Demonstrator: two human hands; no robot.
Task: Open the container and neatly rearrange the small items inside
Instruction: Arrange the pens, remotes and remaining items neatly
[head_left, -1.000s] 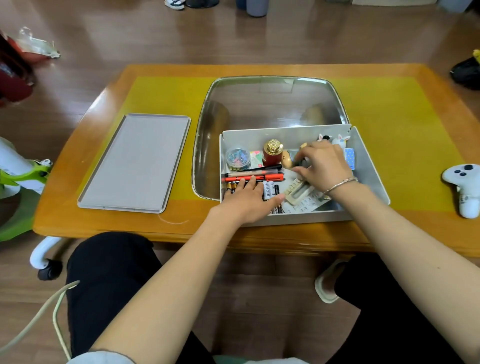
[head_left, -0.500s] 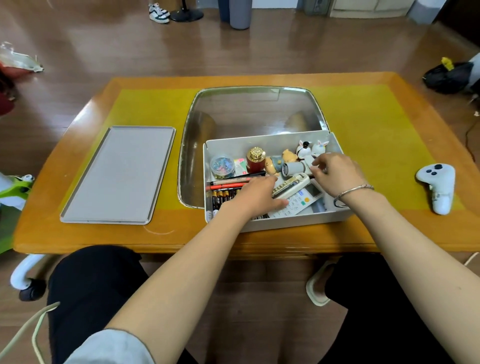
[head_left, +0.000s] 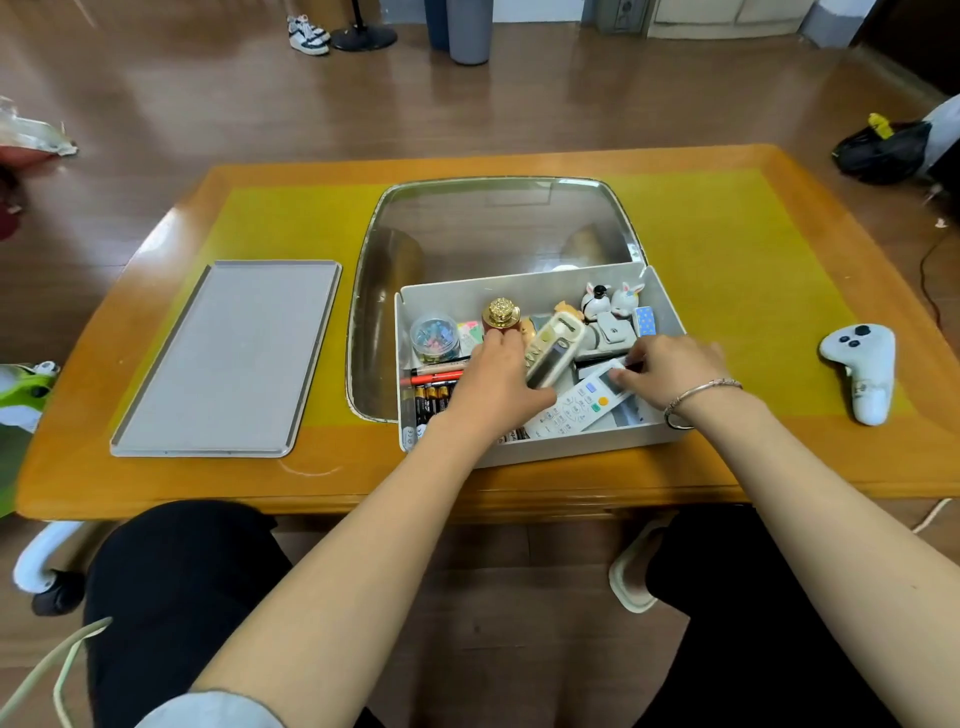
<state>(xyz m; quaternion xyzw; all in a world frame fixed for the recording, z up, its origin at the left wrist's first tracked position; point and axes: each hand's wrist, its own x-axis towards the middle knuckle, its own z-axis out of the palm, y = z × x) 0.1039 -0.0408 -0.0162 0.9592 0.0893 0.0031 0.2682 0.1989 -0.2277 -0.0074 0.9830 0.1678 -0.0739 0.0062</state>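
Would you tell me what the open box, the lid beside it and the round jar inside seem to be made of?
Box: matte grey-white plastic, judging by its thin, even walls. Lid: apparently the same matte grey plastic. Jar: clear glossy plastic or glass; coloured bits show through.

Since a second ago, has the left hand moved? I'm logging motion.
Yes. The left hand went from the batteries toward the gold-capped bottle, gripping a beige remote.

Bare forearms, silver bracelet (head_left: 696, 396) on right wrist, grey left sleeve (head_left: 208, 709), black trousers (head_left: 171, 582)
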